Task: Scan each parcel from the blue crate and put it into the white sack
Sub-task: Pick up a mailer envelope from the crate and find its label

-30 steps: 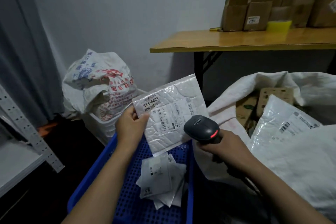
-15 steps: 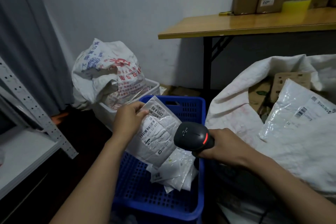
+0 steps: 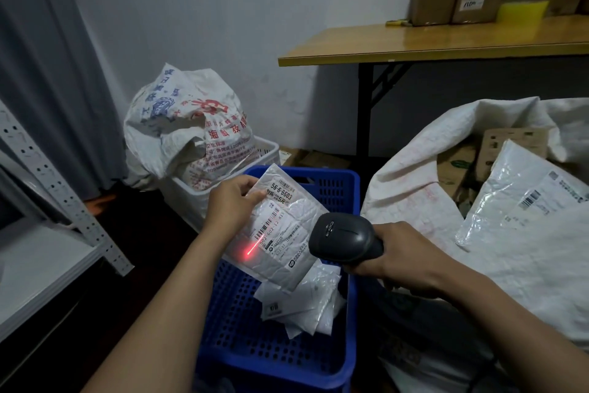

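Your left hand (image 3: 234, 206) pinches the parcel (image 3: 280, 230) label-up over the crate (image 3: 338, 354); right hand (image 3: 404, 254) grips the scanner (image 3: 345, 238), beam crossing the barcode.

My left grip (image 3: 232, 207) holds a parcel (image 3: 287, 252) above the blue crate (image 3: 331, 188); my right grip (image 3: 408, 255) aims the scanner (image 3: 344, 238) at it.
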